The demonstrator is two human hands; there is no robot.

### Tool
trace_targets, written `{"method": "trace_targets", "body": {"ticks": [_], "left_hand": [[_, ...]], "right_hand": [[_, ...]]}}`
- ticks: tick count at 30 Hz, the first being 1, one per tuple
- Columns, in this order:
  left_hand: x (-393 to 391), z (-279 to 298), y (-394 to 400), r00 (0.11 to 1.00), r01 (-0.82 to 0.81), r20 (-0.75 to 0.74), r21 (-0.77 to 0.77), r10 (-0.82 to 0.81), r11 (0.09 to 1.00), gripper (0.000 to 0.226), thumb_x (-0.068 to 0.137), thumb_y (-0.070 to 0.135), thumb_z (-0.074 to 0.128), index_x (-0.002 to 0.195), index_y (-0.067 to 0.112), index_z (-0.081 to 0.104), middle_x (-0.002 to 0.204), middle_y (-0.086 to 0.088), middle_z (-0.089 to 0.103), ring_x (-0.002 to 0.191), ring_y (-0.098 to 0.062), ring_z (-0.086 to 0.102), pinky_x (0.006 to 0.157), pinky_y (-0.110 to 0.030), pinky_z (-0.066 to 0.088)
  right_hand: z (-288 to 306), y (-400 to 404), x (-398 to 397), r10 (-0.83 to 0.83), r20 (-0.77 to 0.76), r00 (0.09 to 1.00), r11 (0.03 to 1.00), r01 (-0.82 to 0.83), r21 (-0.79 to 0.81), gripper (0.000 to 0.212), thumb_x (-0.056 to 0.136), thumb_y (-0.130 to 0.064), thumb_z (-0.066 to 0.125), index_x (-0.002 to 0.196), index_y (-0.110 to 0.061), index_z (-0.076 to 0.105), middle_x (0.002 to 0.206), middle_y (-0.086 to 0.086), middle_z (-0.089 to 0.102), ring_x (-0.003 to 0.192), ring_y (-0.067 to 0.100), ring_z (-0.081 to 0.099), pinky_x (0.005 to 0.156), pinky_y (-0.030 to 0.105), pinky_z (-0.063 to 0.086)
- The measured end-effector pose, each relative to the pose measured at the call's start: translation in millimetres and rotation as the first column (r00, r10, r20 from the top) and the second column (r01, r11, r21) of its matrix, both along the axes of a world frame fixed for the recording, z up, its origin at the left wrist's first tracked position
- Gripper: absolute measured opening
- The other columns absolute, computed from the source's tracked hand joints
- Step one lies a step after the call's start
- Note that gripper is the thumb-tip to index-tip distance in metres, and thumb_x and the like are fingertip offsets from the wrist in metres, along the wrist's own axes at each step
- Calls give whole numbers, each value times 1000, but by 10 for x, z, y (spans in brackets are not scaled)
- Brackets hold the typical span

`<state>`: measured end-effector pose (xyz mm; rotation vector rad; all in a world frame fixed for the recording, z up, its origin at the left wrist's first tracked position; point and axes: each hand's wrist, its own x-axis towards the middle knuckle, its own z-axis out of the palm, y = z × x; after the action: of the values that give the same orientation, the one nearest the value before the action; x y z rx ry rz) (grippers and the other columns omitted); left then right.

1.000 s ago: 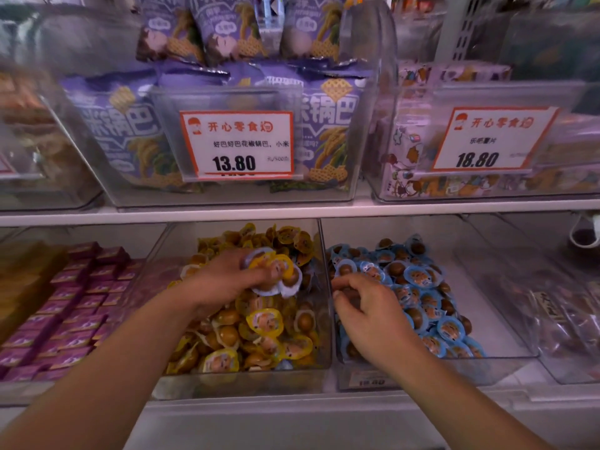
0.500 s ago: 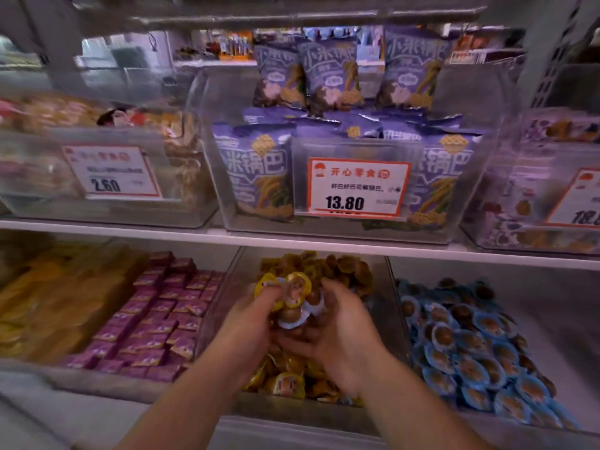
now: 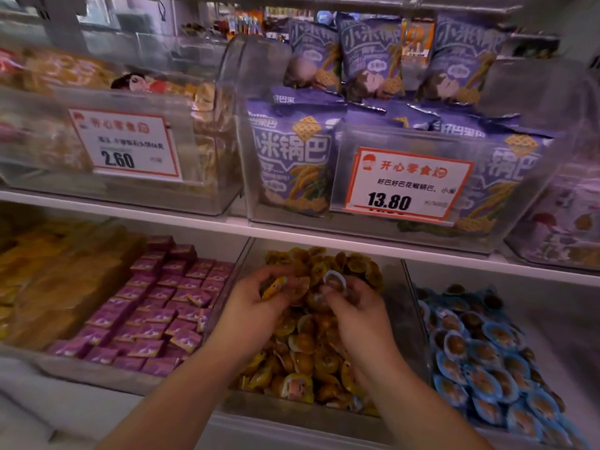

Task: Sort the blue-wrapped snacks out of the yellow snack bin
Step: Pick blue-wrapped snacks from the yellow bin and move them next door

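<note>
I was looking at white shop shelves (image 3: 194,219) stocked with clear plastic bins, the picture slightly blurred. On the upper shelf stood a bin of purple snack bags (image 3: 292,157) with a price card reading 13.80 (image 3: 406,183), and to its left a bin of pale biscuits with a card reading 2.60 (image 3: 126,146). On the lower shelf, from left to right, I saw orange packets (image 3: 48,280), small purple packets (image 3: 156,306), the yellow snack bin (image 3: 227,287) in the middle, and a bin of blue-wrapped snacks (image 3: 480,358) on the right.

Both hands were over the heap in the yellow bin, and they hid part of it. The left hand (image 3: 256,306) curled its grip around a yellow-wrapped snack (image 3: 274,287) with other pieces against the palm. The right hand (image 3: 357,310) pinched a blue-wrapped snack (image 3: 334,280) at its fingertips, lifted just above the yellow pile.

That snack was a small round cup with a pale blue rim around a brown centre. Another blue-edged piece (image 3: 355,402) lay among the yellow ones near the bin's front wall.
</note>
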<state>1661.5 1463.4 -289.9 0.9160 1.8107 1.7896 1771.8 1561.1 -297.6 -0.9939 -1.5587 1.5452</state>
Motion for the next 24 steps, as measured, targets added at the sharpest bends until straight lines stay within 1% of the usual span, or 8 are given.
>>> {"method": "trace_targets", "body": {"ticks": [2, 4, 6, 9, 13, 17, 21, 24], "left_hand": [[-3, -10, -5, 1000, -4, 20, -23, 4, 1000, 24, 85, 9, 73, 102, 26, 70, 92, 4, 76, 90, -5, 70, 74, -14, 51], [0, -36, 19, 999, -3, 55, -28, 4, 1000, 22, 87, 12, 71, 105, 25, 70, 90, -9, 72, 84, -6, 68, 72, -14, 51], [24, -48, 52, 999, 6, 35, -50, -4, 999, 24, 92, 6, 64, 108, 23, 69, 84, -13, 68, 69, 0, 64, 63, -9, 47], [83, -17, 79, 1000, 4, -3, -50, -4, 999, 31, 92, -5, 57, 112, 17, 67, 78, 3, 64, 55, 3, 57, 53, -7, 41], [281, 67, 100, 980, -37, -196, 53, 47, 998, 30, 92, 5, 64, 114, 25, 64, 99, 9, 72, 95, 1, 66, 82, -16, 49], [626, 77, 151, 891, 109, -448, 61, -70, 992, 43, 95, 16, 57, 133, 35, 51, 129, 23, 56, 124, 6, 50, 99, -9, 37], [854, 91, 189, 768, 330, -558, -76, -315, 941, 76, 89, 38, 60, 153, 35, 18, 155, 16, 32, 144, 1, 26, 118, -26, 26], [1029, 171, 228, 695, 445, -602, -68, -392, 893, 92, 86, 46, 62, 156, 37, 4, 162, 16, 18, 149, -4, 17, 119, -24, 21]], "right_hand": [[30, 18, 52, 55, 61, 997, 984, -65, 168, 23, 87, -6, 70, 96, -27, 68, 92, -3, 74, 88, 8, 70, 76, 18, 53], [39, 6, 83, 101, 71, 992, 971, -114, 211, 27, 85, -4, 71, 91, -31, 68, 88, -7, 74, 81, -1, 69, 71, 12, 51], [13, -43, 103, 150, 104, 983, 972, -166, 164, 20, 87, -8, 70, 90, -28, 71, 86, -3, 74, 83, 8, 70, 73, 22, 54], [-10, -141, 159, 221, 62, 973, 972, -214, -92, 10, 91, -17, 68, 85, -21, 75, 78, 5, 72, 78, 24, 68, 65, 34, 50], [110, -192, 263, 201, -284, 938, 794, -326, -514, 23, 93, -24, 62, 108, -12, 72, 90, 10, 71, 73, 21, 68, 61, 35, 56], [252, -190, 468, 200, -411, 890, 682, -427, -593, 38, 96, -40, 52, 117, -16, 73, 117, 9, 72, 107, 23, 69, 89, 38, 54], [354, -90, 823, 233, -344, 910, 808, -378, -452, 22, 94, -22, 58, 107, -20, 76, 109, 10, 75, 101, 19, 72, 81, 32, 57], [433, 13, 1092, 281, -266, 922, 897, -351, -270, 19, 86, -18, 69, 102, -25, 76, 103, 9, 76, 94, 21, 74, 75, 32, 59]]}}
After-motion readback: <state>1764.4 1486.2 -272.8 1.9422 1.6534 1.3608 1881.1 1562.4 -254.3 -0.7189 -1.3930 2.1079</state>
